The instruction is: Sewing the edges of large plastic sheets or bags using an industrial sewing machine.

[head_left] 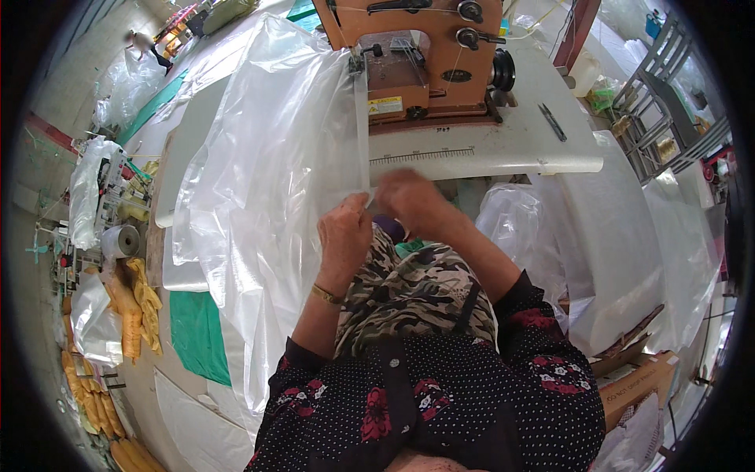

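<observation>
A large sheet of clear plastic film [275, 141] hangs over the left of the work table and down toward my lap. Its right edge runs straight up to the needle area of a brown industrial sewing machine [458, 59]. My left hand [344, 236] is closed on that edge, thumb and forefinger pinching it near the table's front. Close beside it, my right hand [410, 203] is smeared by motion, its fingers bent toward the film edge. Whether it grips the film is not clear.
Tweezers [553, 123] lie on the white table [503, 149], right of the machine. More clear film [515, 228] is bunched below the front edge. At right are a grey metal chair [668, 102] and a cardboard box [641, 385]. Another person [145, 46] is far left.
</observation>
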The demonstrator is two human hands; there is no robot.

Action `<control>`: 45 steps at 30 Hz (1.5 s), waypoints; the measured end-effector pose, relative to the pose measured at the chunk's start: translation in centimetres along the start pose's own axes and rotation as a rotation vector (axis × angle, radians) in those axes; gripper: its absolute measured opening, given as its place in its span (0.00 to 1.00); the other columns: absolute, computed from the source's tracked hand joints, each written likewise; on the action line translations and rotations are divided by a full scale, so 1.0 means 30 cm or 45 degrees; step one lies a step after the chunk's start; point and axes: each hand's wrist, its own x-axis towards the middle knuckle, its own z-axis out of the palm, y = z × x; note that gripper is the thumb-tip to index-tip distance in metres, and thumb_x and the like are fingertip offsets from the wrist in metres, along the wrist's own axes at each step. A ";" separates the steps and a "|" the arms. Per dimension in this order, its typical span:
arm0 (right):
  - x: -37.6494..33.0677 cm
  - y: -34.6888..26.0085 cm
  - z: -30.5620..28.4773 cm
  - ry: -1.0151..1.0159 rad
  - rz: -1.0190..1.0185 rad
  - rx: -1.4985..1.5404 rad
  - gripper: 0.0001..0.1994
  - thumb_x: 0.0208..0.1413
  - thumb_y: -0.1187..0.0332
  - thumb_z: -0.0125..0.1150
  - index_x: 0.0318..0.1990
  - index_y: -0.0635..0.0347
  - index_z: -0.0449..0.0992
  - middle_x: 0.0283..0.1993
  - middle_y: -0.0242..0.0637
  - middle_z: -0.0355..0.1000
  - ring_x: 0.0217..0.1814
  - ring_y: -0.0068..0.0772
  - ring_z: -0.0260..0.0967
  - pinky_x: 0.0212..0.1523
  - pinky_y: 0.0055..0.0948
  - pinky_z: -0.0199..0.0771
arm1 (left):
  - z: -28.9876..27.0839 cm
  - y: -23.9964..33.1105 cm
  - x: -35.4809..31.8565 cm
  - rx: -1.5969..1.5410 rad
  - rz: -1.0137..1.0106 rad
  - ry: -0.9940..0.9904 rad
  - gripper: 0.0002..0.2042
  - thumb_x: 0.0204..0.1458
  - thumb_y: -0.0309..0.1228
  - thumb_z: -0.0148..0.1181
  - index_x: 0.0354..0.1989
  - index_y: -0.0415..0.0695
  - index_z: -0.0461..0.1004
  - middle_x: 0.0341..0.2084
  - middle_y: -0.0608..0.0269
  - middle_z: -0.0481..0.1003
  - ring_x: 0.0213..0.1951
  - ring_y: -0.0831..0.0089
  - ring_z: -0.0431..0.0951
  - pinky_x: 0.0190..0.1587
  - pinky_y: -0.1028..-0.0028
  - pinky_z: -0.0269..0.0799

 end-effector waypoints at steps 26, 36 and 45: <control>0.528 -0.269 0.358 1.004 -0.599 1.740 0.15 0.61 0.55 0.50 0.49 0.50 0.71 0.52 0.34 0.69 0.57 0.38 0.62 0.62 0.38 0.59 | -0.011 -0.032 0.413 0.057 0.062 0.046 0.09 0.44 0.26 0.56 0.32 0.38 0.79 0.18 0.47 0.74 0.22 0.57 0.77 0.29 0.65 0.70; 0.400 -0.258 0.311 1.100 -0.367 1.607 0.13 0.60 0.60 0.50 0.49 0.53 0.71 0.51 0.40 0.69 0.53 0.45 0.66 0.59 0.39 0.63 | 0.020 -0.076 0.394 0.030 0.006 0.068 0.09 0.44 0.26 0.56 0.33 0.36 0.80 0.17 0.51 0.75 0.20 0.67 0.76 0.28 0.69 0.70; 0.246 -0.111 0.137 1.906 0.264 1.553 0.17 0.58 0.78 0.51 0.55 0.65 0.66 0.52 0.51 0.71 0.53 0.41 0.72 0.52 0.33 0.69 | 0.007 -0.046 0.386 0.015 0.058 0.093 0.10 0.44 0.26 0.56 0.33 0.36 0.79 0.18 0.51 0.76 0.20 0.67 0.76 0.28 0.70 0.70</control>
